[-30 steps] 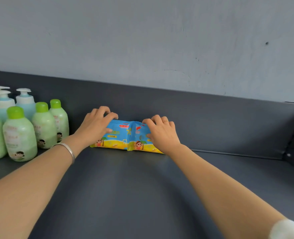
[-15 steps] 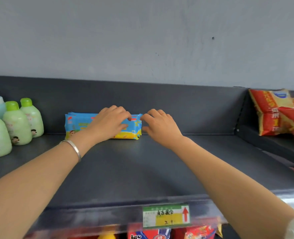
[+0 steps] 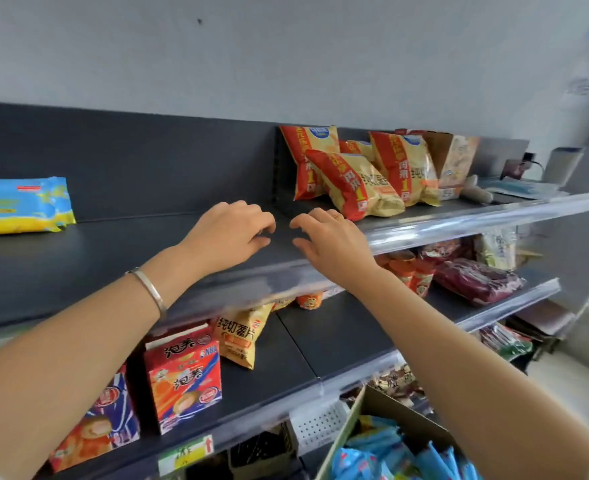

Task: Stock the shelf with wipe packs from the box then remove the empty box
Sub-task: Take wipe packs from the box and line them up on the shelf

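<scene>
A blue and yellow wipe pack (image 3: 19,206) stands on the dark top shelf (image 3: 120,244) at the far left, against the back panel. My left hand (image 3: 229,233) and my right hand (image 3: 331,244) hover side by side over the shelf's front part, well to the right of the pack. Both have loosely curled fingers and hold nothing. A silver bangle sits on my left wrist. At the bottom right, the cardboard box (image 3: 362,414) stands open, with several blue wipe packs (image 3: 390,452) inside.
Red and yellow crisp bags (image 3: 359,174) fill the top shelf to the right of my hands. The shelf below carries red snack cartons (image 3: 185,375), a crisp bag (image 3: 241,334) and dark red packets (image 3: 476,278). A clear plastic rail (image 3: 459,220) edges each shelf.
Both hands have let go of the wipe pack and drawn back to the right. My view has swung right and down, bringing the lower shelves and the box into sight.
</scene>
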